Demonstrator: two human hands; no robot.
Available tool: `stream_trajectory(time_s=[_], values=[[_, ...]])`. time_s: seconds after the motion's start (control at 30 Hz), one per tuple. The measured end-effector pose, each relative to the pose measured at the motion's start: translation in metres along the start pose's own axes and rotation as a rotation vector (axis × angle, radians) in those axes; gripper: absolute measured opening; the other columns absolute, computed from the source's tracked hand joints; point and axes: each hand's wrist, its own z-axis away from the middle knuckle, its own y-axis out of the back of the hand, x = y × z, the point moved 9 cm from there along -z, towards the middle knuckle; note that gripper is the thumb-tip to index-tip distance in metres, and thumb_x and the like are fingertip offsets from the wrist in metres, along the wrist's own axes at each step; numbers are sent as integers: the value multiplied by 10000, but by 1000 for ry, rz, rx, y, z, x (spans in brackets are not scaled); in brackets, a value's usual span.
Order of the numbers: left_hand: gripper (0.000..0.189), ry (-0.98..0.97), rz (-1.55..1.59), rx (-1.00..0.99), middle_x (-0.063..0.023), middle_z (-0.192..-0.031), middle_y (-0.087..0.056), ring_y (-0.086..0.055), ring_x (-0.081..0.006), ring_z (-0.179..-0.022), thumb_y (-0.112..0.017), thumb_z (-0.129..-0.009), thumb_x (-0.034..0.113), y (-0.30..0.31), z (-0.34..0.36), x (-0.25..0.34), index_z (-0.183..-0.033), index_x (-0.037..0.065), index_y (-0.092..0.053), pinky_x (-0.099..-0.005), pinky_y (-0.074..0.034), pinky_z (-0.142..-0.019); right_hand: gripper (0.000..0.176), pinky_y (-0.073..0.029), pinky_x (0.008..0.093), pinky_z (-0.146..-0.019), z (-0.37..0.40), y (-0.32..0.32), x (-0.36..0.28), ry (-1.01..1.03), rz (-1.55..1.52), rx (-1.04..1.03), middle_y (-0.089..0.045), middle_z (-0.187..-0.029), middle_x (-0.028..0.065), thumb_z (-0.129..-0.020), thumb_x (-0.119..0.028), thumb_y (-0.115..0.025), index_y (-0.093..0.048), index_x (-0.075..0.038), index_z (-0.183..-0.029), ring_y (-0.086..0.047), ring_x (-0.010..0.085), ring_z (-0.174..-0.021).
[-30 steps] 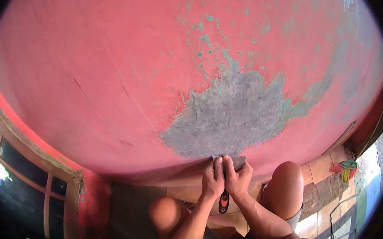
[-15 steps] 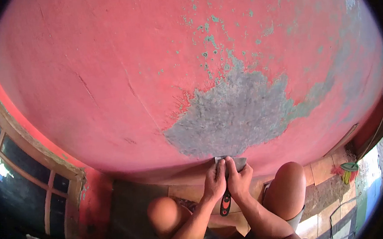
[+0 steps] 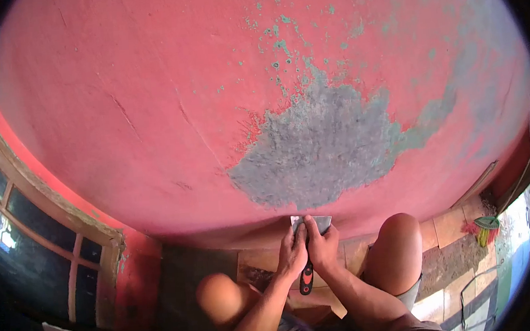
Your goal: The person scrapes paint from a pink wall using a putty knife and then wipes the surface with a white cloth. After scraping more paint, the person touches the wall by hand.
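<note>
Both of my hands are wrapped around a scraper [image 3: 307, 279] with a black and red handle. My left hand [image 3: 291, 254] grips it from the left side, and my right hand [image 3: 324, 245] presses in from the right, thumbs along the base of the blade. The wide metal blade [image 3: 322, 223] points away from me at the pink wall [image 3: 153, 142]. Its front edge sits just below a large bare grey patch [image 3: 319, 149] with ragged paint borders. Green specks show through the paint above that patch.
My bent knees [image 3: 397, 254] flank my arms. A wood-framed window [image 3: 69, 259] stands at the left. On the right, a broom with red, yellow and green bristles [image 3: 484, 230] rests on the tiled floor [image 3: 448, 232]. Dark dirt [image 3: 444, 270] lies along the tiles.
The scraper and both hands have shifted slightly left. More of the blade's flat face shows, and its edge is a little farther below the grey patch. My view has tilted slightly.
</note>
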Motion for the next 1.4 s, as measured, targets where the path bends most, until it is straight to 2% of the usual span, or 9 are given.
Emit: stream_trajectory(time_s=[0.2,0.3,0.4,0.7,0.9,1.1,1.23,1.33,1.4], values=[[390,-1,-3,7,-148,-1068,-680,-624,-201,-1013,-448,-1079,311,4,1,-3,-1225,-24,-585,-362,-485,-900,314,-476,295,-672,4,-1,3,-3,17,14,-666,-828,24,-960,-284,-688,-668,28,-927,-553,81,-764],[412,42,-117,-43,-179,-1145,-663,-624,-251,-1057,-465,-1072,341,2,4,8,-1241,-16,-580,-377,-473,-917,316,-476,294,-675,1,0,13,-1,-50,29,-664,-839,21,-962,-292,-683,-667,23,-946,-559,89,-759],[425,16,-270,-70,-216,-1080,-675,-652,-282,-1005,-476,-1063,352,4,-1,3,-1208,-34,-579,-401,-487,-876,311,-476,295,-674,-1,0,11,-10,-66,26,-662,-847,16,-965,-297,-678,-665,14,-959,-564,97,-754],[400,-51,-213,-93,-206,-1042,-672,-651,-279,-992,-460,-1064,309,-1,-4,4,-1232,-41,-559,-401,-489,-877,295,-467,292,-666,-1,4,15,-31,-51,34,-650,-827,10,-971,-290,-670,-666,1,-925,-553,93,-742],[366,-43,-195,-128,-204,-1043,-672,-640,-229,-1010,-462,-1071,262,-2,7,20,-1247,-45,-553,-363,-485,-891,343,-472,295,-675,13,5,-14,4,-66,57,-655,-809,13,-979,-292,-671,-682,47,-924,-548,90,-754],[289,-235,-94,-309,-93,-1137,-633,-579,-139,-1051,-456,-1077,165,-15,21,89,-1284,-24,-525,-301,-473,-924,322,-442,264,-630,30,3,-82,46,-111,-22,-617,-754,-15,-976,-286,-677,-658,14,-860,-515,66,-706],[306,-265,12,-412,-43,-1143,-591,-551,-120,-1050,-437,-1089,188,-19,14,121,-1317,-6,-502,-288,-463,-943,342,-441,256,-599,29,-6,-123,105,-51,-94,-610,-725,-16,-977,-300,-673,-655,10,-833,-520,65,-677],[317,-317,102,-299,-44,-1156,-590,-549,-125,-1056,-424,-1094,217,-11,9,124,-1296,-9,-517,-294,-457,-950,352,-463,272,-620,24,-17,-129,121,-6,-141,-625,-729,-4,-972,-303,-679,-663,27,-851,-537,69,-695],[359,-282,127,-229,-56,-1140,-607,-556,-134,-1051,-427,-1091,284,-7,10,106,-1262,-8,-547,-310,-464,-923,367,-491,307,-676,14,-16,-101,120,83,-150,-664,-780,27,-961,-308,-691,-673,57,-923,-551,86,-743]])
